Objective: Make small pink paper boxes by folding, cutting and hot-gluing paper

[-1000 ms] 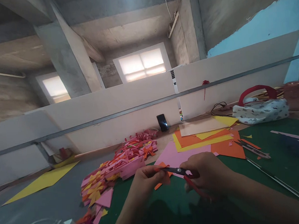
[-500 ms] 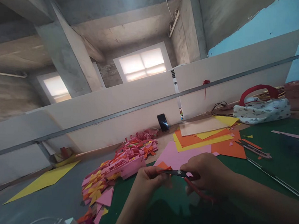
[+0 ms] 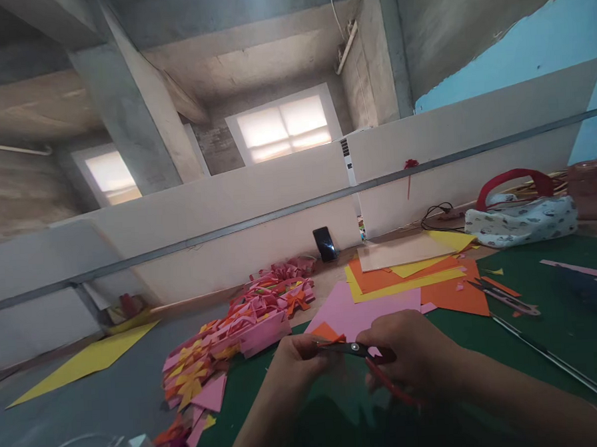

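Between the thumb and fingers of my left hand (image 3: 300, 360) is a small piece of orange paper (image 3: 327, 333). My right hand (image 3: 410, 351) is closed around a pair of scissors (image 3: 356, 348) with dark blades and red handles. The blades point left and lie at the orange paper, close to my left fingertips. A tiny pink scrap (image 3: 374, 351) shows by the scissors' handles. Behind both hands lies a pink paper sheet (image 3: 350, 307) on the green mat (image 3: 339, 418).
A heap of folded pink, orange and yellow paper pieces (image 3: 238, 320) spreads to the left. Orange sheets (image 3: 455, 295) lie beyond, with a second pair of scissors (image 3: 505, 296) and a metal rod (image 3: 556, 357) at right. A phone (image 3: 324, 244) leans on the partition.
My right hand and the scissors have shifted slightly left and down. My left hand stays nearly in place, still pinching the orange paper.
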Demonstrator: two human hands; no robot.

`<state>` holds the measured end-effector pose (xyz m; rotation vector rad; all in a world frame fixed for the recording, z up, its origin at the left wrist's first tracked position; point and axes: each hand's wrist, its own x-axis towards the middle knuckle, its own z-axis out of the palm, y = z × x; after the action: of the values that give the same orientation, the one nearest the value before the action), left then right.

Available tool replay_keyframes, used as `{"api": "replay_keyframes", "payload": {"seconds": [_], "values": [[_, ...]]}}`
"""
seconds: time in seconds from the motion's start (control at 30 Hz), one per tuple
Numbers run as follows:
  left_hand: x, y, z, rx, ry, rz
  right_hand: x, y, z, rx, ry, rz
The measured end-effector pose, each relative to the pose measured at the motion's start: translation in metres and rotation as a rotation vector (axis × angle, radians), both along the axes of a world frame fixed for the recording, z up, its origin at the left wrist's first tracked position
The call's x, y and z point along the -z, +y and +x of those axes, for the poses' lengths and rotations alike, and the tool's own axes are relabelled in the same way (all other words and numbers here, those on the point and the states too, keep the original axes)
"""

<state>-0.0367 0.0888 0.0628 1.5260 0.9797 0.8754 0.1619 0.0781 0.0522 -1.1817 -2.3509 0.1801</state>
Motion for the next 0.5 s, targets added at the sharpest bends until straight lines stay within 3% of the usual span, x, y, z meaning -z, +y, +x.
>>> {"api": "replay_keyframes", "payload": {"seconds": [0.27,0.37,0.5], "values": [[0.003,0.000,0.003,0.009,0.019,-0.036,0.000,0.001,-0.001,-0.016,0.076,-0.020],[0.006,0.001,0.003,-0.052,0.033,-0.048,-0.003,0.000,-0.001,-0.041,0.288,-0.177],[0.017,0.009,0.001,-0.159,-0.065,-0.107,-0.004,-0.001,-0.008,-0.069,0.716,-0.549]]}}
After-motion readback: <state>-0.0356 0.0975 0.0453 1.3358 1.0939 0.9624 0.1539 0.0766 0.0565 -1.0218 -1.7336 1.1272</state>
